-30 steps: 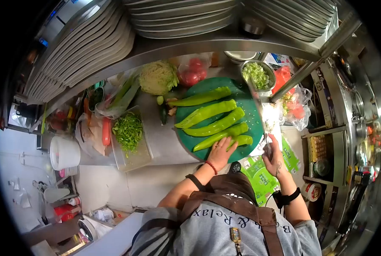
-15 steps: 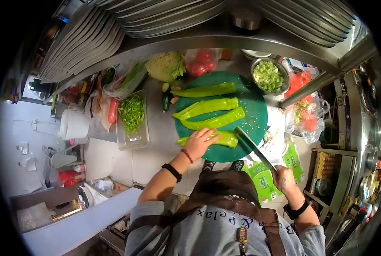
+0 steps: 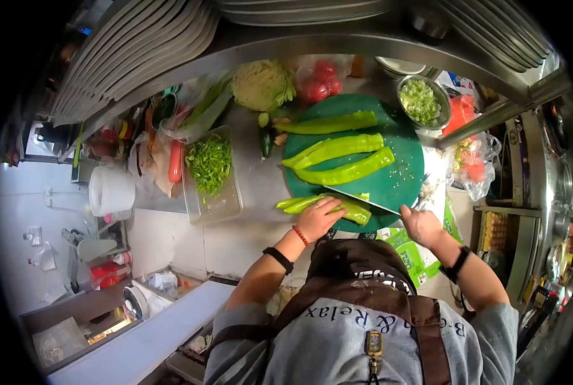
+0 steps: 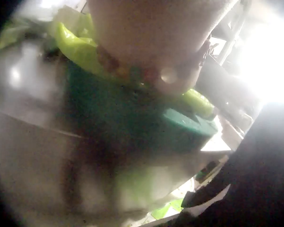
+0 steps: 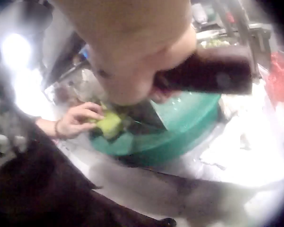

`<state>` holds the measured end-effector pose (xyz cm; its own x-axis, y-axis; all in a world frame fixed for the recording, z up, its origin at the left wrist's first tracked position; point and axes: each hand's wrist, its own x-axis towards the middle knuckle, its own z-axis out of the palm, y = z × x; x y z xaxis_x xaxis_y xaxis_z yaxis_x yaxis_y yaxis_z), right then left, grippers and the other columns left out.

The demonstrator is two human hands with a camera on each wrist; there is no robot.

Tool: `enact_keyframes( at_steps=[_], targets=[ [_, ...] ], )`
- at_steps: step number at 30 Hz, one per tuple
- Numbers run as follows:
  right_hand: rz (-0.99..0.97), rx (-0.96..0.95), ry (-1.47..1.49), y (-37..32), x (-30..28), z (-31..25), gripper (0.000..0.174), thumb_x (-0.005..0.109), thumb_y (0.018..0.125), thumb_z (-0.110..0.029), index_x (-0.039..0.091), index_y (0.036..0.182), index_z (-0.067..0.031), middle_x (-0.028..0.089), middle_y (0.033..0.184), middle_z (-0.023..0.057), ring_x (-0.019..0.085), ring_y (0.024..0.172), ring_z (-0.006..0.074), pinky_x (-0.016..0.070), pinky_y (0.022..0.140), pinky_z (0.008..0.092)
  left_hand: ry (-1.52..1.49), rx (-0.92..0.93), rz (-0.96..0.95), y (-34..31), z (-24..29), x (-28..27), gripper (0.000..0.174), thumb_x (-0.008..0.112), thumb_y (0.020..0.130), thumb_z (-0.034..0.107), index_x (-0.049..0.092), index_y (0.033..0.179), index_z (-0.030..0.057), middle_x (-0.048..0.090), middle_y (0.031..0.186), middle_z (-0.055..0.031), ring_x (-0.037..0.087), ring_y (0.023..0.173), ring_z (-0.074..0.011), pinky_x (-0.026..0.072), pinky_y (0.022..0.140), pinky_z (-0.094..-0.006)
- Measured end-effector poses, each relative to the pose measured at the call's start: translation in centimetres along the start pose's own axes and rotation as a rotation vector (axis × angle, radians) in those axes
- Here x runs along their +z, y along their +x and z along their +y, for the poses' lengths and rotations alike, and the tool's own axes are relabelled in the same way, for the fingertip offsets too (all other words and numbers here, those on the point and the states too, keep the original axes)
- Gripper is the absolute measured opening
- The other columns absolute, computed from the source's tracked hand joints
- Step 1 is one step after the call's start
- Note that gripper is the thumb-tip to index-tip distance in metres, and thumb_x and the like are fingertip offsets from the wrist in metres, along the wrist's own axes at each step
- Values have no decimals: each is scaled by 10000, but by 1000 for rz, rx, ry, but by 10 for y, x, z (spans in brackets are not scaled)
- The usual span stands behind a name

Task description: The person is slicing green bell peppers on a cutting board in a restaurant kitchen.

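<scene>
My left hand [image 3: 320, 218] holds a pair of long green peppers [image 3: 357, 212] together at the near edge of a round green cutting board [image 3: 402, 173]. In the right wrist view its fingers lie bent over the pale green flesh. My right hand [image 3: 422, 228] grips a broad kitchen knife by its dark handle [image 5: 213, 71]. The blade [image 3: 370, 200] points left and lies across the top of the held peppers, close by the left fingertips. Three more long green peppers [image 3: 337, 149] lie side by side farther back on the board. The left wrist view is blurred.
Left of the board are a clear tub [image 3: 235, 199] of chopped greens, a cucumber piece [image 3: 266, 142] and a cabbage [image 3: 262, 85]. A bowl of chopped pale green vegetable [image 3: 421, 102] stands at back right. A steel shelf [image 3: 337, 40] with stacked plates hangs above the far side.
The near peppers were drawn together under the left hand and moved left. The right hand has swung the knife from upright on the right to leftward across them. The head view shifted.
</scene>
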<state>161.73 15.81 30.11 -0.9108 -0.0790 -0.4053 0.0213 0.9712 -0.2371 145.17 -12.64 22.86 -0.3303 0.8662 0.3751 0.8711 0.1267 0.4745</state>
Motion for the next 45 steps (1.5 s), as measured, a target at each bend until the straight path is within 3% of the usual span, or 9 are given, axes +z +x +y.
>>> enact_keyframes(
  at_steps=[5, 12, 16, 21, 28, 35, 38, 39, 45],
  targets=[
    [-18, -32, -104, 6, -65, -30, 221, 481, 874, -99, 453, 1082, -28, 651, 784, 189, 657, 645, 377, 540, 576, 472, -38, -44, -8, 0, -6, 1, 257, 701, 799, 151, 711, 1055, 177, 641, 1071, -41, 606, 1012, -241, 540, 808, -336],
    [35, 4, -70, 22, 3, -35, 213, 477, 827, -30, 452, 1038, -23, 650, 766, 193, 669, 663, 367, 549, 575, 449, -80, -75, -34, 3, -11, 0, 229, 700, 786, 179, 711, 1015, 187, 646, 1072, -3, 604, 952, -227, 538, 742, -334],
    [-30, 14, -60, 3, -69, -65, 199, 486, 836, -39, 450, 1030, -19, 649, 780, 195, 667, 678, 374, 543, 595, 455, -53, -88, -32, 1, -11, -2, 170, 696, 799, 206, 709, 968, 185, 651, 1078, -14, 619, 930, -246, 531, 729, -353],
    [-54, 79, -58, 19, -7, -55, 184, 461, 875, -76, 439, 1046, -13, 656, 806, 200, 663, 688, 379, 539, 599, 465, -88, -77, 13, -2, -15, 8, 139, 691, 815, 219, 713, 943, 168, 658, 1017, -19, 623, 903, -249, 529, 717, -363],
    [-223, 216, -36, 1, -56, -82, 224, 448, 896, -68, 435, 1111, -10, 660, 813, 212, 662, 714, 391, 530, 608, 484, -119, -84, 45, -2, -13, 5, 129, 689, 814, 184, 708, 936, 152, 653, 967, -14, 613, 892, -241, 527, 709, -353],
    [-45, 78, 17, 2, -62, -77, 185, 480, 852, -63, 429, 1022, -10, 648, 750, 215, 653, 682, 403, 527, 580, 489, -123, -73, 60, -3, -13, 7, 151, 697, 791, 159, 693, 939, 132, 642, 950, -23, 609, 874, -246, 519, 707, -352],
    [-142, 208, 32, 4, -24, -79, 185, 481, 856, -66, 433, 1026, -12, 647, 748, 209, 648, 659, 408, 526, 567, 484, -152, -110, 15, 0, -11, 3, 154, 697, 801, 155, 698, 949, 115, 654, 955, -45, 612, 899, -273, 514, 726, -367],
    [69, 93, 74, 12, 14, -66, 182, 468, 869, -68, 437, 1039, -12, 655, 760, 203, 651, 658, 405, 527, 568, 484, -148, -119, -12, 0, -11, 2, 153, 697, 802, 156, 698, 949, 112, 654, 954, -47, 613, 900, -276, 514, 726, -368],
    [-80, 132, 58, -2, -60, -82, 234, 474, 885, -92, 443, 1098, 0, 667, 785, 208, 668, 684, 392, 537, 589, 478, -146, -83, 28, 5, -11, 1, 117, 703, 788, 149, 669, 883, 90, 648, 933, -62, 618, 881, -266, 521, 709, -365]
  ],
)
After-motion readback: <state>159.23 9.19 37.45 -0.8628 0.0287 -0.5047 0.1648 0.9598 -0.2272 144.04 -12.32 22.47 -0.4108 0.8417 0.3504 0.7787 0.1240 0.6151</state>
